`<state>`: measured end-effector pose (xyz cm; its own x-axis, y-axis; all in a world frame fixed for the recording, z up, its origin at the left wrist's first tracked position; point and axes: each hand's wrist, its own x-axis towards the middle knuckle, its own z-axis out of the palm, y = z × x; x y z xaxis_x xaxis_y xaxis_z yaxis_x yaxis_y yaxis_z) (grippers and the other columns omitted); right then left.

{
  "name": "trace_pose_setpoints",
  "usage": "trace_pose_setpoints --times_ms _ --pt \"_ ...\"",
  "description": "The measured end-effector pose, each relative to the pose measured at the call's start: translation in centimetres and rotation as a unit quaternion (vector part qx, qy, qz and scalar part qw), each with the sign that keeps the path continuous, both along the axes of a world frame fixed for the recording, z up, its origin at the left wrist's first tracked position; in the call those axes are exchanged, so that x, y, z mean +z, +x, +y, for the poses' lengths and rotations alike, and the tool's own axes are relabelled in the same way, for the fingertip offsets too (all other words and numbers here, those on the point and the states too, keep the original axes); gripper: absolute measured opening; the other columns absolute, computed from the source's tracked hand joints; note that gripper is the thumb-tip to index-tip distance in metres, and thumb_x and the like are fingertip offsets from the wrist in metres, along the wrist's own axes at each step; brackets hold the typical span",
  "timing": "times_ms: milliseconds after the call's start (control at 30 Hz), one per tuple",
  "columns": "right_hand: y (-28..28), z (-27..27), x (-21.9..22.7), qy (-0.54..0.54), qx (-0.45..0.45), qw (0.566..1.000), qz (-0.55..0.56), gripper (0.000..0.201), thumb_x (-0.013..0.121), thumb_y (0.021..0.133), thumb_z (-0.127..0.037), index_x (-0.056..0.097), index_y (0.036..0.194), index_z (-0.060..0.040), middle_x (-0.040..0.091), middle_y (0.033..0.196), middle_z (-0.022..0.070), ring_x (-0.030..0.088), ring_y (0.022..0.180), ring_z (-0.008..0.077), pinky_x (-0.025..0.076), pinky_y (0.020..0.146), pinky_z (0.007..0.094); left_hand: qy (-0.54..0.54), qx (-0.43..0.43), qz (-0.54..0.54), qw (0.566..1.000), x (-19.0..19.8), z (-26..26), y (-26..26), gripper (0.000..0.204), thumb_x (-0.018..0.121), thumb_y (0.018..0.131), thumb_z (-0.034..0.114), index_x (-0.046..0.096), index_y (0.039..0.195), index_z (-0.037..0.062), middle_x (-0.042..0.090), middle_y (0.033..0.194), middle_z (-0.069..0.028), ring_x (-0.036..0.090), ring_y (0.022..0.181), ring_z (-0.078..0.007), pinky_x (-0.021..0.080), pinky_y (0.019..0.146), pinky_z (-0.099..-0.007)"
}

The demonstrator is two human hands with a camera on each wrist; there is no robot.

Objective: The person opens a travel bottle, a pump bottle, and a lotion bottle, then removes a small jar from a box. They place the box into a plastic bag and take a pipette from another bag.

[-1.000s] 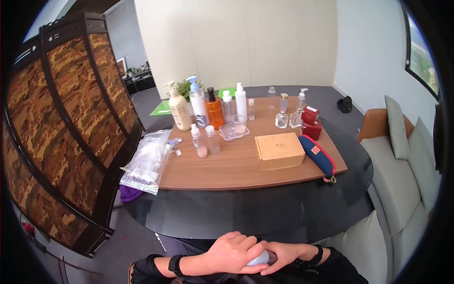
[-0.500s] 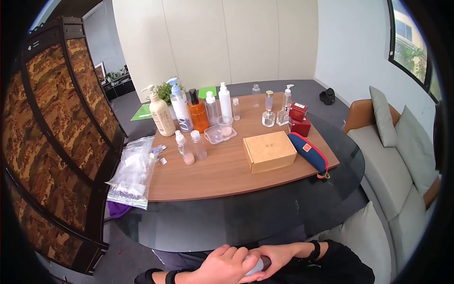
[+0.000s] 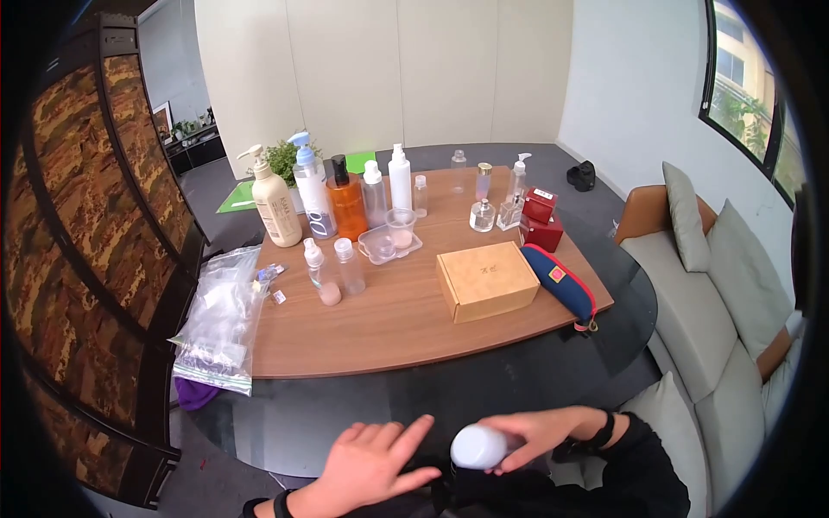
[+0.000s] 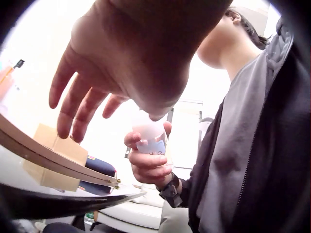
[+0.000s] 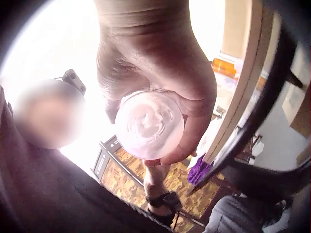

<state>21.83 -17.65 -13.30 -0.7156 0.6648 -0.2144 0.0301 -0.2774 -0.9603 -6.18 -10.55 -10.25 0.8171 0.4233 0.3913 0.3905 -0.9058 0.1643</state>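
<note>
My right hand [image 3: 542,430] grips a bottle with a rounded white cap [image 3: 479,446], held over my lap by the table's near edge. In the right wrist view the clear round base of the bottle [image 5: 149,127] faces the camera, with my fingers wrapped around its side. The left wrist view shows part of a printed label [image 4: 153,148] under my fingers. My left hand [image 3: 373,459] is apart from the bottle, to its left, with fingers spread and nothing in them.
On the wooden board [image 3: 389,345] stand a cardboard box [image 3: 489,278], a blue pencil case [image 3: 560,285], red boxes [image 3: 541,231], several pump and spray bottles [image 3: 345,207], and a clear plastic tray [image 3: 380,250]. A zip bag [image 3: 226,311] lies at left. The dark glass tabletop [image 3: 345,414] borders the board.
My left hand has let go of the bottle top and moved left, fingers spreading. My right hand keeps hold of the bottle, its white cap now in plain view. The head view has shifted.
</note>
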Motion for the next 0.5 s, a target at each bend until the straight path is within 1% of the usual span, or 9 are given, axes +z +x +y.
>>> trace_pose_setpoints --times_ms 33,100,167,233,300,367,433,467,500 --pt "1.5 0.3 0.9 -0.023 -0.006 1.000 0.001 0.057 0.067 0.089 -0.015 0.036 0.135 -0.0012 0.057 0.117 0.0094 0.059 0.099 0.0152 0.049 0.088 0.0287 0.003 0.038 0.035 0.999 -1.4 0.5 -0.6 0.058 0.060 0.081 0.055 0.058 0.122 0.0137 0.058 0.085 -0.0043 0.060 0.077 -0.0218 0.047 0.071 -0.0378" --pt "4.3 1.3 2.2 -0.005 -0.045 0.998 0.035 0.063 0.066 0.088 -0.009 0.029 0.139 -0.0033 0.057 0.117 0.0111 0.059 0.101 0.0166 0.050 0.089 0.0325 0.038 0.112 0.103 0.988 -2.8 1.6 -2.2 0.059 0.063 0.079 0.055 0.058 0.121 0.0140 0.059 0.100 -0.0077 0.058 0.091 -0.0257 0.044 0.080 -0.0468" --pt "5.9 2.3 5.4 0.079 -0.127 0.989 -0.009 0.070 0.072 0.083 -0.008 0.031 0.139 -0.0034 0.054 0.123 0.0107 0.057 0.109 0.0178 0.049 0.091 0.0332 0.022 0.173 0.170 0.970 -4.2 2.2 -4.0 0.067 0.066 0.074 0.057 0.057 0.123 0.0130 0.055 0.125 -0.0136 0.054 0.107 -0.0374 0.037 0.091 -0.0611" --pt "7.4 4.3 7.7 0.158 -0.243 0.956 -0.040 0.081 0.079 0.076 -0.013 0.031 0.140 -0.0040 0.049 0.129 0.0071 0.048 0.120 0.0167 0.042 0.100 0.0366 -0.025 0.188 0.185 0.964 -3.7 2.9 -4.1 0.071 0.065 0.073 0.061 0.057 0.125 0.0127 0.051 0.132 -0.0154 0.051 0.115 -0.0407 0.036 0.093 -0.0639" --pt "7.8 7.6 10.2 0.237 -0.345 0.904 -0.093 0.071 0.077 0.078 -0.018 0.039 0.137 -0.0050 0.052 0.124 0.0044 0.050 0.115 0.0154 0.042 0.099 0.0359 -0.063 0.189 0.216 0.956 -3.4 3.1 -3.9 0.078 0.062 0.073 0.066 0.053 0.130 0.0130 0.044 0.138 -0.0183 0.045 0.120 -0.0448 0.036 0.092 -0.0649" --pt "8.2 11.8 11.7 0.287 -0.390 0.868 -0.108 0.060 0.074 0.082 -0.017 0.045 0.132 -0.0037 0.057 0.120 0.0033 0.053 0.111 0.0126 0.043 0.097 0.0310 -0.094 0.186 0.231 0.950 -3.6 3.1 -3.7 0.084 0.059 0.074 0.069 0.048 0.135 0.0134 0.037 0.143 -0.0211 0.041 0.124 -0.0493 0.036 0.092 -0.0657" --pt "9.2 16.5 12.2 0.301 -0.390 0.860 -0.132 0.057 0.072 0.083 -0.013 0.045 0.131 -0.0015 0.057 0.121 0.0065 0.054 0.113 0.0143 0.044 0.096 0.0314 -0.112 0.185 0.228 0.949 -4.5 3.1 -3.6 0.089 0.055 0.075 0.073 0.043 0.140 0.0139 0.031 0.147 -0.0236 0.036 0.126 -0.0540 0.037 0.091 -0.0665" --pt "9.6 18.7 12.0 0.303 -0.408 0.849 -0.146 0.059 0.073 0.080 -0.013 0.044 0.131 -0.0009 0.057 0.121 0.0083 0.054 0.112 0.0159 0.043 0.096 0.0320 -0.152 0.182 0.266 0.934 -4.6 3.2 -3.5 0.096 0.050 0.075 0.077 0.031 0.147 0.0164 0.017 0.152 -0.0258 0.021 0.132 -0.0586 0.032 0.095 -0.0687" --pt "9.8 20.8 11.7 0.304 -0.426 0.837 -0.160 0.061 0.073 0.078 -0.012 0.044 0.130 -0.0003 0.057 0.120 0.0102 0.054 0.112 0.0175 0.043 0.096 0.0325 -0.166 0.184 0.268 0.931 -4.9 3.4 -3.5 0.098 0.048 0.075 0.079 0.028 0.148 0.0168 0.014 0.153 -0.0253 0.016 0.134 -0.0582 0.029 0.096 -0.0702"
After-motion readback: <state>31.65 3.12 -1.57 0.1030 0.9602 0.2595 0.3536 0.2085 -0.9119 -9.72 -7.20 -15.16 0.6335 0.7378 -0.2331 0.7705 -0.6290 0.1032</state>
